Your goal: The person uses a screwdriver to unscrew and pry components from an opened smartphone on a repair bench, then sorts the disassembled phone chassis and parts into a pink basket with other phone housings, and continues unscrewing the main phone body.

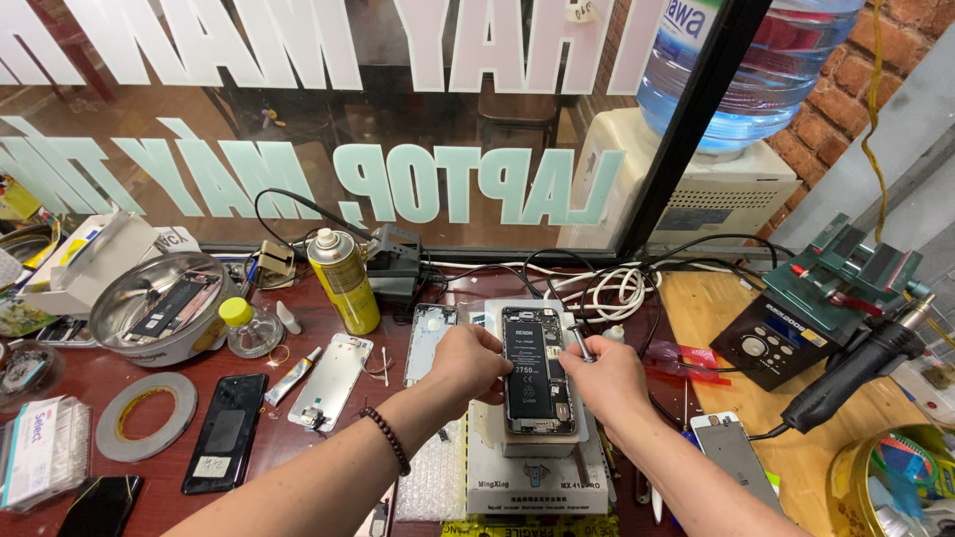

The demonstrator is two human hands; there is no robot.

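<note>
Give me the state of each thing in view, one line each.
Opened phone: back up on the white stand, battery exposed.
Left hand: steadying the phone's left edge.
Right hand: holding a screwdriver at the phone's right edge.
Spray can: upright, nozzle on.
Small bottle: upright, yellow cap on.
Black phone: flat, screen dark.
Hot-air gun: lying on the wooden board.

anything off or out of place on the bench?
Nothing spilled. The opened phone lies square on the white block between both hands. A tangle of cables sits behind it, and loose phone parts lie scattered left.
</note>
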